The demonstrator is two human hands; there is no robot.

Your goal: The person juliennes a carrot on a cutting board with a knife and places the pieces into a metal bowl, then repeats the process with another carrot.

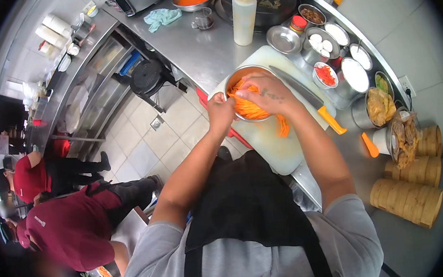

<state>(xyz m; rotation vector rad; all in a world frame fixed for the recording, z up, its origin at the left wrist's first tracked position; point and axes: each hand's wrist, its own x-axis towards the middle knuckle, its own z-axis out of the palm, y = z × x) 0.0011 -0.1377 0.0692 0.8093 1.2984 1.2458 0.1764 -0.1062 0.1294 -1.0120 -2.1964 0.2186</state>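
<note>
A round metal bowl [231, 80] holds orange shredded strips [246, 108] and sits over the near part of a pale cutting board [280, 152]. My left hand [221, 111] grips the bowl's left rim with closed fingers. Inside the bowl, my right hand [267, 94] curls its fingers over the strips. Some loose strips [283, 126] lie on the board just right of the bowl. A large knife [301, 90] with an orange handle rests along the board's right side.
Behind the board stand a squeeze bottle [245, 19], a steel plate [284, 39] and a bowl of eggs [321, 44]. Bamboo steamers [407, 201] are at the right. Two people in red shirts [70, 228] stand at the left, near a black stool [147, 77].
</note>
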